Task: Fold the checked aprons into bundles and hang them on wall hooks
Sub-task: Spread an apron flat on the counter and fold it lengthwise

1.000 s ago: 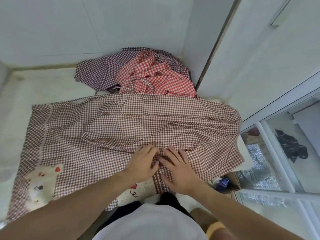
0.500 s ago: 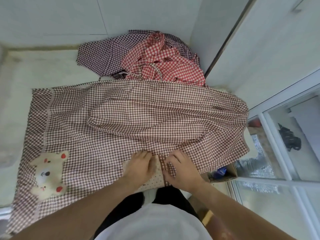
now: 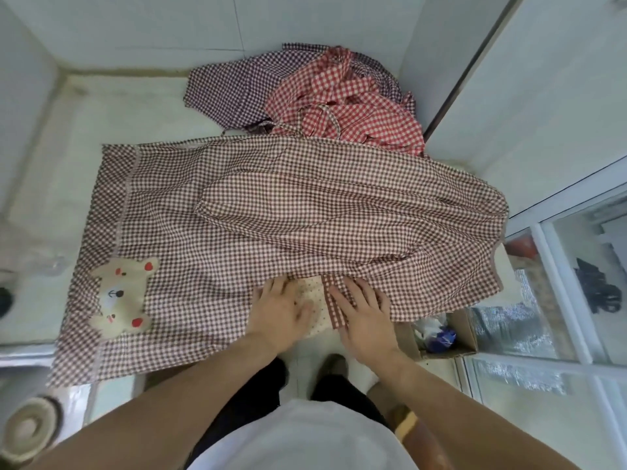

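A brown checked apron (image 3: 271,212) lies spread across a pale counter (image 3: 101,110), with a cream bear patch (image 3: 120,296) near its left end. Part of it is folded over in the middle. My left hand (image 3: 280,310) rests flat on the apron's near edge, beside a cream dotted piece of fabric (image 3: 314,300). My right hand (image 3: 364,310) lies flat just to the right of it, fingers straight, on a checked strip. Behind the apron sit a crumpled red checked apron (image 3: 349,96) and a purple checked one (image 3: 230,86).
White walls close the counter at the back and right. An open cardboard box (image 3: 441,334) with blue items stands below the counter's right end. A glass partition with a white frame (image 3: 559,300) is on the right. A round woven object (image 3: 27,432) sits bottom left.
Both hands have slid toward me across the apron to its near edge. The cream dotted fabric between them has come into sight. The view tilted down.
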`<action>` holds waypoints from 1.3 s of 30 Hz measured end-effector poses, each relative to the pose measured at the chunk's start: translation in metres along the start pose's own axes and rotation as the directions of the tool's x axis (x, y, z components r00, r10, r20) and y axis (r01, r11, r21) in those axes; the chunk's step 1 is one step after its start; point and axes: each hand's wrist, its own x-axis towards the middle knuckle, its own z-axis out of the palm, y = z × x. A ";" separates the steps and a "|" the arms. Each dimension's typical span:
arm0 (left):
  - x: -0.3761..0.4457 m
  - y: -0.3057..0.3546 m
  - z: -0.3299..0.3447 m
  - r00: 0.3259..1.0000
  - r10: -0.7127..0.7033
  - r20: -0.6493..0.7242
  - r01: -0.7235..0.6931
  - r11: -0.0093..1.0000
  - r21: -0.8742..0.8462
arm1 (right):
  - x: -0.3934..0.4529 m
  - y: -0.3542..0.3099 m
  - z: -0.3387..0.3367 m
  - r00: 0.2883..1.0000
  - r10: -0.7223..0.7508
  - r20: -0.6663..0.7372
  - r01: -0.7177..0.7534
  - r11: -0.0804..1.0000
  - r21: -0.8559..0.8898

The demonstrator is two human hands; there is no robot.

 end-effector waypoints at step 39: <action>-0.012 -0.120 -0.141 0.877 -0.280 -0.391 0.308 0.951 0.007 | 0.077 0.100 -0.134 0.988 0.011 -0.154 0.031 0.962 0.270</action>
